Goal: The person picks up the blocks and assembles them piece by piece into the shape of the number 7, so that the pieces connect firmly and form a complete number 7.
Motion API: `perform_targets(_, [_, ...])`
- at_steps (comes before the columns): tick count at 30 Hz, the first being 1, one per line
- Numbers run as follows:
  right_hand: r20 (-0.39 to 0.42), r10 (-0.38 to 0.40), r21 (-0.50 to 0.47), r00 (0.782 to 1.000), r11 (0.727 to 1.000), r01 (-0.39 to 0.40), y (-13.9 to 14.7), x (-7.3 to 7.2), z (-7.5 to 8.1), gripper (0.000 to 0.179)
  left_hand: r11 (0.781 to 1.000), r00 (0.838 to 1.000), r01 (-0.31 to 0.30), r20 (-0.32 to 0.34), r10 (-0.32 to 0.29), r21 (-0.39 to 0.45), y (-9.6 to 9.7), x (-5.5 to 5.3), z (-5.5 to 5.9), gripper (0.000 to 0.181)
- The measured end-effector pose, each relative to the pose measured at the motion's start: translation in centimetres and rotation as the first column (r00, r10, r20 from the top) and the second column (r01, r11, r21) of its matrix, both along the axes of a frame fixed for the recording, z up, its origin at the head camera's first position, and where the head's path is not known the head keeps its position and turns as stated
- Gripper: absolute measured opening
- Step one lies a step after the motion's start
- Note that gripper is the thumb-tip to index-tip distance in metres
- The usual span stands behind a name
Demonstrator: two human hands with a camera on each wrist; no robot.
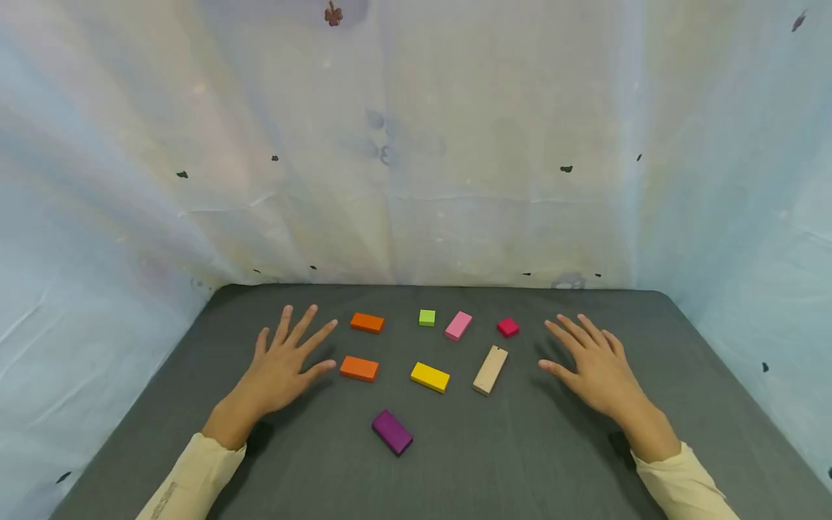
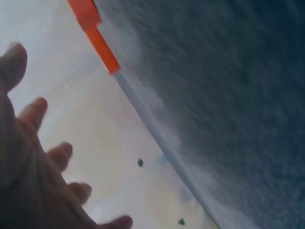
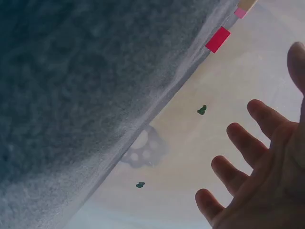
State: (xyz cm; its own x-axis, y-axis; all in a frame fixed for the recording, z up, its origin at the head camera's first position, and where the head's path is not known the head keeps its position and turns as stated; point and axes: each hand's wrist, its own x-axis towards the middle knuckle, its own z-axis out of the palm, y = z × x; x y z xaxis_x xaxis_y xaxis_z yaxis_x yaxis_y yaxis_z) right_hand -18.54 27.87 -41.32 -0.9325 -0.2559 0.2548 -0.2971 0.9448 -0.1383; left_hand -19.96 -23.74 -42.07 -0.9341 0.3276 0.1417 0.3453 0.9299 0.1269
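My left hand (image 1: 278, 370) hovers over the table's left side, fingers spread and holding nothing. Nearest to it are two orange blocks, a front one (image 1: 359, 368) and a back one (image 1: 367, 323). On the right, my right hand (image 1: 599, 368) is also spread and holds nothing. A red block (image 1: 508, 328) and a longer plain wooden block (image 1: 490, 370) lie nearest to that hand. Between the hands are a yellow block (image 1: 430, 377), a small green block (image 1: 427, 318) and a pink block (image 1: 458, 326). Closest to the front is a purple block (image 1: 392, 432).
The dark grey table (image 1: 520, 462) has rounded far corners. Behind it and along both sides hangs a pale curtain (image 1: 455, 180) with small dark marks. The blocks lie flat and apart from one another.
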Motion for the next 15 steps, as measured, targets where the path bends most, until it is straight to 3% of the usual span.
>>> perform_targets(4, [0.039,0.027,-0.050,0.999,0.998,-0.025,-0.3,0.1,0.2,0.076,0.988,0.989,0.124,0.064,-0.130,0.086,0.8,1.2,0.6,0.074])
perform_targets(8, [0.073,0.058,-0.094,0.996,0.994,-0.051,-0.9,0.0,0.5,0.076,0.952,0.959,0.245,0.098,-0.266,0.185,1.8,2.5,1.1,0.074])
perform_targets(10, [0.085,0.066,-0.103,0.994,0.993,-0.057,-1.0,0.0,0.6,0.074,0.928,0.936,0.297,0.126,-0.330,0.224,2.4,3.1,1.2,0.071])
perform_targets(15, [0.092,0.087,-0.118,0.992,0.990,-0.076,-1.3,-0.2,0.4,0.073,0.869,0.856,0.404,0.217,-0.470,0.288,4.3,3.6,1.6,0.058])
